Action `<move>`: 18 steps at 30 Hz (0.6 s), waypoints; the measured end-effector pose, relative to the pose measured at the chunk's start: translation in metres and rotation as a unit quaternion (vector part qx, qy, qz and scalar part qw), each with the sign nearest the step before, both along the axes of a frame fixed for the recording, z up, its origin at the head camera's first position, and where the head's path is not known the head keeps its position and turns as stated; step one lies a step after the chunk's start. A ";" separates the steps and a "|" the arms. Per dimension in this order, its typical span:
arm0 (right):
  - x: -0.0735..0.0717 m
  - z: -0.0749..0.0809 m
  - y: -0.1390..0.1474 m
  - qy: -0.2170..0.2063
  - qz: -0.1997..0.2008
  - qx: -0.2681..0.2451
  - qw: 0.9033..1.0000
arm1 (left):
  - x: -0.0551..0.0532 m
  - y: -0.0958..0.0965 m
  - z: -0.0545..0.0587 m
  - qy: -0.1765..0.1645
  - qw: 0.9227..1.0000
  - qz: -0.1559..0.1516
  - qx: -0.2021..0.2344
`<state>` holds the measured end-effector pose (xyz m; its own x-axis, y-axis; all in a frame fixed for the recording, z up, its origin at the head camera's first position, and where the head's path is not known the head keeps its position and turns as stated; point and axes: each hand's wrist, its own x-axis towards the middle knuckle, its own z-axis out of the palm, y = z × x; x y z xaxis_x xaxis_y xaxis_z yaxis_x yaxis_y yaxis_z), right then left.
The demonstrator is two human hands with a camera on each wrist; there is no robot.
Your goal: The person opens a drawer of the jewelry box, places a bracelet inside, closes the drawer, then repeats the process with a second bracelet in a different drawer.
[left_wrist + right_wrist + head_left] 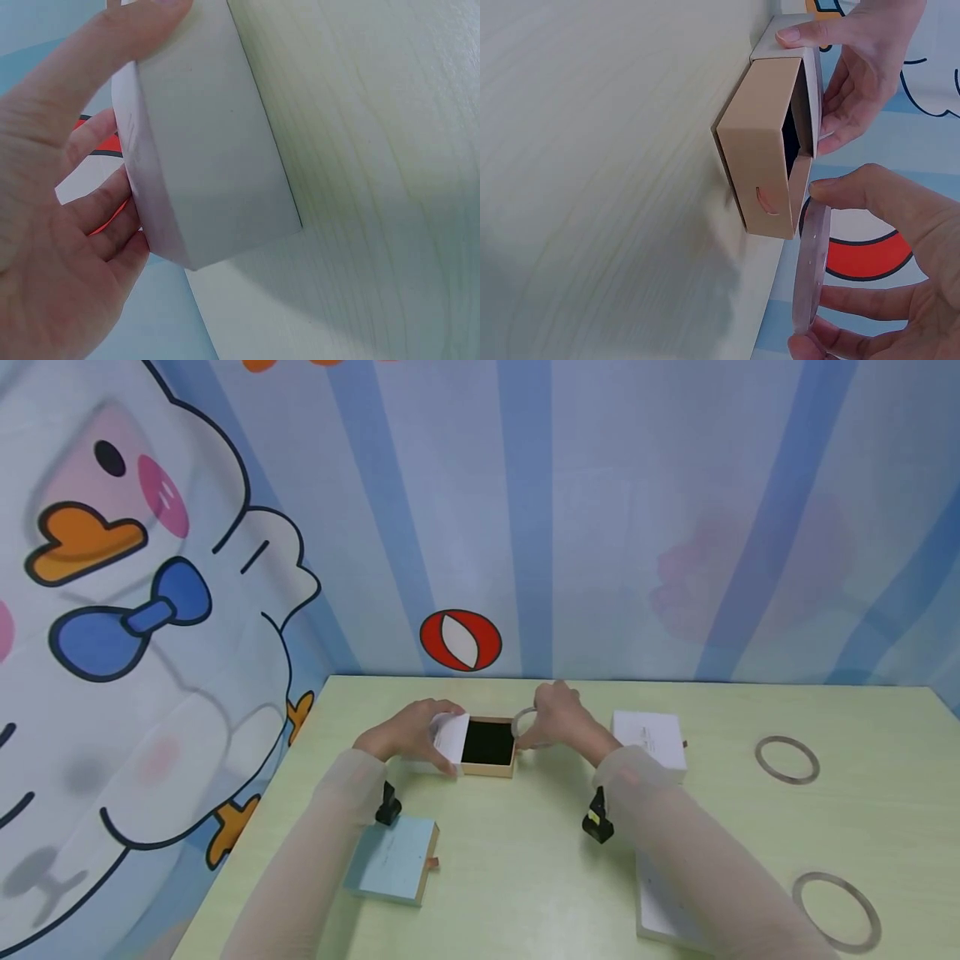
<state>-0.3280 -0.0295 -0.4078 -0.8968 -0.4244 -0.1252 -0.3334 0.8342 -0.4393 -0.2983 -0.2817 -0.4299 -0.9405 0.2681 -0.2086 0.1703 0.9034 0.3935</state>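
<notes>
"What's that right hand (930, 259) holding?"

"A ring (810, 266), pinched by thumb and fingers, close by the tan drawer (754, 154). Can't tell if they touch."

"And the left hand (866, 64)?"

"Gripping the white cover (784, 45). The drawer juts out of it, dark inside, a slit (764, 202) in its front."

A light-blue rectangular box (393, 860) with a small brown tab lies at the left of the pale yellow, wood-grained tabletop (525, 860). Towards the right lie a white rectangular box (647, 735), a partly hidden second white box (663, 910), a thin grey ring (786, 740) and, nearer, another grey ring (827, 877). The blue-striped backdrop (615, 527) shows a white cartoon bird (210, 727) and a red-and-white ball (489, 637).
</notes>
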 end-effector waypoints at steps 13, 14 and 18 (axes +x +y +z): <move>0.002 0.001 -0.011 0.010 0.026 0.000 1.000 | -0.002 -0.001 -0.002 0.001 1.000 -0.011 0.006; 0.002 0.000 -0.013 0.012 0.027 0.001 1.000 | -0.002 -0.001 -0.002 0.002 1.000 -0.013 0.007; 0.003 -0.001 -0.017 0.017 0.031 0.011 0.999 | -0.003 -0.001 -0.002 0.003 1.000 -0.017 0.009</move>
